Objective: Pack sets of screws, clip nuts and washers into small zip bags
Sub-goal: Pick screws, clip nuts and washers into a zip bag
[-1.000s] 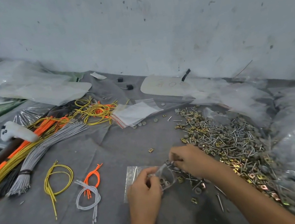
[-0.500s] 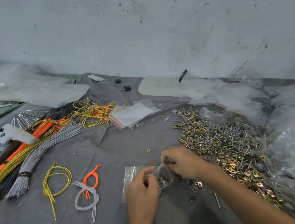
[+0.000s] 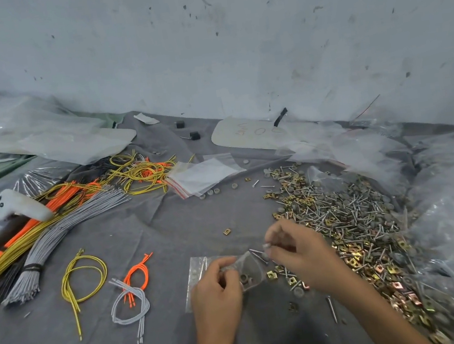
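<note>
- The left hand (image 3: pixel 215 287) pinches the mouth of a small zip bag (image 3: pixel 249 269), midway along the counter's (image 3: pixel 169 229) near edge.
- The right hand (image 3: pixel 295 252) pinches screws (image 3: pixel 258 255), whose tips are at the bag's mouth.
- Washers (image 3: pixel 245 278) lie inside the bag.
- A loose hardware pile (image 3: pixel 342 214) spreads toward the right edge.
- Wire bundles (image 3: pixel 54 239) lie toward the left edge.

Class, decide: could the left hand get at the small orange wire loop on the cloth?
Probably yes: only bare cloth lies between the left hand and the orange wire loop, but it grips the zip bag and must let go first.
</note>
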The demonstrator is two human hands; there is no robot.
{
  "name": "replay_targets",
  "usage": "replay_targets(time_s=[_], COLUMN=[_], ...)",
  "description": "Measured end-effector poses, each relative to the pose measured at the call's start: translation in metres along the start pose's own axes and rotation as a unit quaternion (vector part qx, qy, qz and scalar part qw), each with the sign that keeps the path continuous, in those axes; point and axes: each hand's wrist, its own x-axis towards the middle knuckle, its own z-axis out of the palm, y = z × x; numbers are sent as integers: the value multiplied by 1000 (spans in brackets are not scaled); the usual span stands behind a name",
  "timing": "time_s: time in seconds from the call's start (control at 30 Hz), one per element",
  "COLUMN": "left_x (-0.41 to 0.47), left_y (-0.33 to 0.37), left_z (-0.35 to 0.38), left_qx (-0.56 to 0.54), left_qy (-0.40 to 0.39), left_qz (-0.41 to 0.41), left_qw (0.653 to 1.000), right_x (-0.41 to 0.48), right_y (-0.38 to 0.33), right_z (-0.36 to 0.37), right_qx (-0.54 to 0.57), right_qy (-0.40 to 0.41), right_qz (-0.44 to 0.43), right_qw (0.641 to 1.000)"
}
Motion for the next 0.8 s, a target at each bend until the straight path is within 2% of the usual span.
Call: replay_targets(time_s=[0.1, 0.23, 0.3, 0.37, 0.53, 0.63, 0.73, 0.8], left_x=[-1, -1, -3, -4, -8, -16, -16, -15], left_y=[1, 1, 2, 2, 7, 17, 25, 30], left_z=[0, -1, -1, -2, -3, -7, -16, -24], left_qx=[9, 23, 27, 30, 36, 59, 124, 156], left_qy=[-2, 9, 16, 23, 34, 18, 23, 19], left_qz=[7, -2, 4, 15, 46, 109, 173, 169], left_qw=[1000, 1000, 999, 999, 998, 992, 977, 973], right_x=[-24, -24, -21, -20, -17, -11, -3, 3], right_y=[-7, -8, -7, -5, -3, -5, -13, -25], right_z=[16, 37, 42, 44, 31, 26, 22, 19], right_qx=[3, -105, -198, -244, -210, -225, -171, -113], right_qy=[-12, 11, 32, 27, 50, -10, 1, 10], right_qz=[-33, -67, -97, -122, -71, -20, -9, -5], right_qw=[999, 992, 975, 962, 974, 974, 985, 994])
